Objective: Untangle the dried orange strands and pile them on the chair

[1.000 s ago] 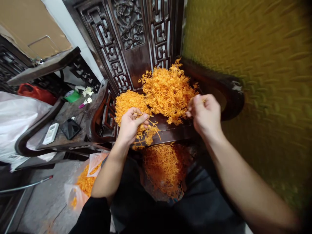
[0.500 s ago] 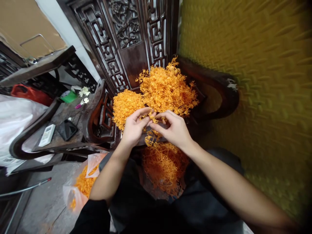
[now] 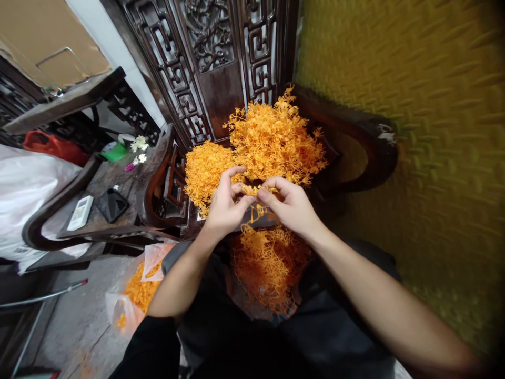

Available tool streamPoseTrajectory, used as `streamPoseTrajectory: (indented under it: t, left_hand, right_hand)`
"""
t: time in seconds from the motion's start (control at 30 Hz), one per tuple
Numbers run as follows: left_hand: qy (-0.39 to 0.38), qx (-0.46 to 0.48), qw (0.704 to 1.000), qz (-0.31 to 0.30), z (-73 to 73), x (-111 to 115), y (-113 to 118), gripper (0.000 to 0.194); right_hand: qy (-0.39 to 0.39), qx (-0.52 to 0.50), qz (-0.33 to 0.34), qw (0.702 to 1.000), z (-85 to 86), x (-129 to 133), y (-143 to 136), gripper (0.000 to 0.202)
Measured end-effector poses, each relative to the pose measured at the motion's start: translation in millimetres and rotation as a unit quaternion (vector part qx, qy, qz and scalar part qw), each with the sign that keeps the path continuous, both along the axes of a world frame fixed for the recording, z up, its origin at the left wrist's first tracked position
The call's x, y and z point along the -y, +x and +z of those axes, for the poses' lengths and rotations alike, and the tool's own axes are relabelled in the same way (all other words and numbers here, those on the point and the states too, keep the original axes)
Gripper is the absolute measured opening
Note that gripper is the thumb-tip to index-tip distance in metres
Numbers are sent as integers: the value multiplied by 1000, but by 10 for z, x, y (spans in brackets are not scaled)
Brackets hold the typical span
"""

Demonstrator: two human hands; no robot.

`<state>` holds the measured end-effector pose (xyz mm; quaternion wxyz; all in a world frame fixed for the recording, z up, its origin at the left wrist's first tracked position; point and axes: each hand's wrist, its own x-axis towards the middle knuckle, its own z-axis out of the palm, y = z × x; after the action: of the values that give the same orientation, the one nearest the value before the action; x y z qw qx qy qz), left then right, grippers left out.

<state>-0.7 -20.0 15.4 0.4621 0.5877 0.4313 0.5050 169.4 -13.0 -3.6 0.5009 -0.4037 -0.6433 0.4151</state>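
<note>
The thin orange strands (image 3: 252, 190) pinched between the two hands are partly hidden by the fingers, so how many there are cannot be told. They sit over the near edge of the dark wooden chair seat (image 3: 258, 218), just in front of the big orange heap (image 3: 276, 139). The left hand (image 3: 224, 208) has its grip closed on the strands from the left, thumb and forefinger meeting. The right hand (image 3: 290, 205) pinches the same little bunch from the right, fingertips almost touching the left hand's. Below them a loose mass of strands (image 3: 268, 260) lies in the person's lap, its lower edge lost in dark cloth. At near left a plastic bag (image 3: 134, 295) holds more orange pieces, and its far side is hidden by the left forearm. On the side counter (image 3: 102, 184) to the left lie a white remote (image 3: 80, 212) and a black phone (image 3: 112, 204). Small items farther back are too blurred to name. Compared with a second ago, the right hand has come in from the heap's right side to meet the left. Since half a second ago the hands have barely shifted, and the left forefinger now arches higher.
</note>
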Motion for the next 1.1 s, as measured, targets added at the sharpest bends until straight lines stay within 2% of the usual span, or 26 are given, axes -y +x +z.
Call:
streamPoseTrajectory:
  t: [0.13,0.27,0.3,0.37,0.47,0.57,0.63,0.7,0.8,0.83,0.87,0.93,1.0,1.1]
  left_hand:
    - [-8,72,997,3,54,70,82,64]
    - [11,107,992,63,145,77,38,64]
    - [10,113,991,67,159,68,13,69]
    - [-10,115,992,48,160,42,-31,81]
    - [-50,93,994,-7,82,2,-46,94]
    - [-63,81,994,-24,-27,-10,-4,95]
    - [-77,86,993,-28,-69,0,33,94]
    - [-99,98,990,-40,-65,13,54,92]
    - [-100,136,985,-33,8,6,21,78]
    - [-88,149,985,-16,37,-8,-4,72]
    - [-72,157,985,2,62,-26,-32,66]
    - [-46,152,987,31,85,-72,-79,59]
    - [-41,128,990,41,70,-114,-96,59]
    - [-45,90,994,34,21,-138,-69,63]
  right_hand:
    - [9,-16,-86,996,-64,-87,1,44]
    - [-31,-162,-147,975,-86,-315,203,47]
    - [-41,-195,-143,969,-74,-347,259,48]
    - [-62,-198,-83,975,-36,-335,316,42]
    - [-67,-102,29,992,20,-151,230,38]
    - [-46,-28,40,998,55,41,63,41]
    - [-42,-7,34,998,59,77,11,41]
    - [-26,13,-4,1000,43,18,49,41]
    - [30,-21,-172,984,-4,-179,243,46]
    - [40,-52,-214,975,-16,-239,315,46]
    - [35,-74,-220,972,-23,-281,373,44]
    - [-6,-74,-166,983,-24,-290,420,41]
    - [-58,-39,-69,995,-19,-213,372,41]
    - [-126,-60,50,989,-26,-65,230,41]
